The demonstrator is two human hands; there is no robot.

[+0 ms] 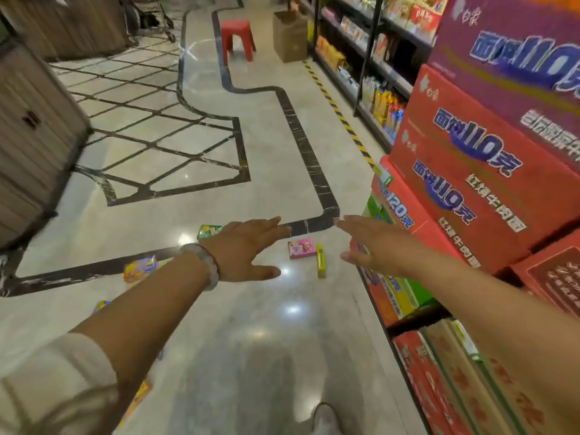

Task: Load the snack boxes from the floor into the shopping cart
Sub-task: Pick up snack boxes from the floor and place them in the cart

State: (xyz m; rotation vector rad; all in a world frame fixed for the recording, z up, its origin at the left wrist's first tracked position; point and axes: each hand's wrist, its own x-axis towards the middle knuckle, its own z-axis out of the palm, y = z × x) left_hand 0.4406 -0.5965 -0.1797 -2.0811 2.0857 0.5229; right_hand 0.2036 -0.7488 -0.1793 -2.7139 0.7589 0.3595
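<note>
Both hands out flat, nothing gripped, over open floor.
Left hand (pixel 248 246) and right hand (pixel 373 246) spread, empty; pink snack box (pixel 302 248) and yellow box (pixel 320 260) lie between them, stacked cartons (pixel 470 171) crowding the right edge.

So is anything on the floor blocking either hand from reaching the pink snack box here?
Nothing visible does. The pink box lies flat on bare floor between the open left hand and open right hand. A yellow box stands beside it, toward the right hand, but not over it. No cart is in clear view.
</note>
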